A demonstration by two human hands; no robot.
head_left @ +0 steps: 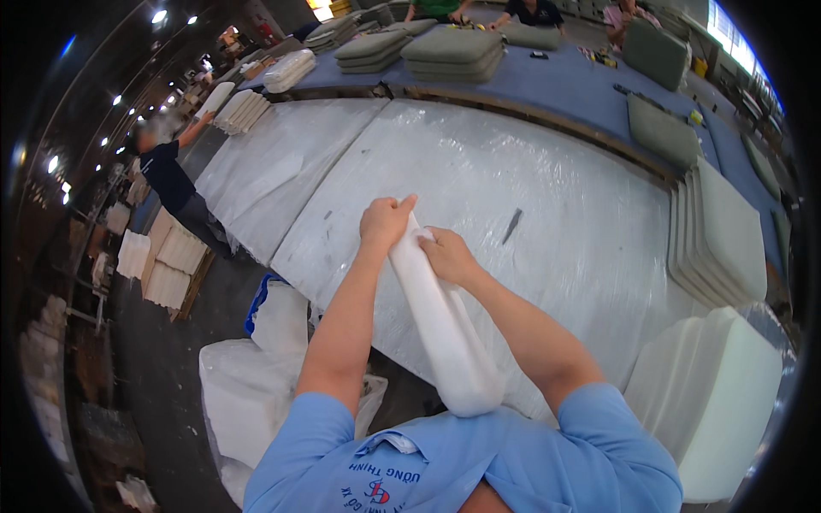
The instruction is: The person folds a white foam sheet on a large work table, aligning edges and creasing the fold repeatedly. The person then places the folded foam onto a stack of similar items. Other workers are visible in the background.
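Observation:
A long, soft white piece, which looks like a foam cushion in a white cover or wadding point(445, 338), stands on its narrow side in front of my chest. Its near end rests close against my shirt, and its far end points out over the table. My left hand point(386, 222) is closed on the far end, fingers bent and thumb pointing forward. Just nearer, my right hand point(446, 256) pinches the upper right edge of the same piece. Below both hands lies the worktable point(564, 222), covered with clear plastic film.
White foam cushions point(714, 385) stand at the near right, with grey-green cushions point(723, 231) behind them. More green cushions point(451, 53) lie stacked on the blue far table point(547, 85), where people work. White bagged material point(244, 389) sits left on the floor. Another person point(175, 179) stands far left.

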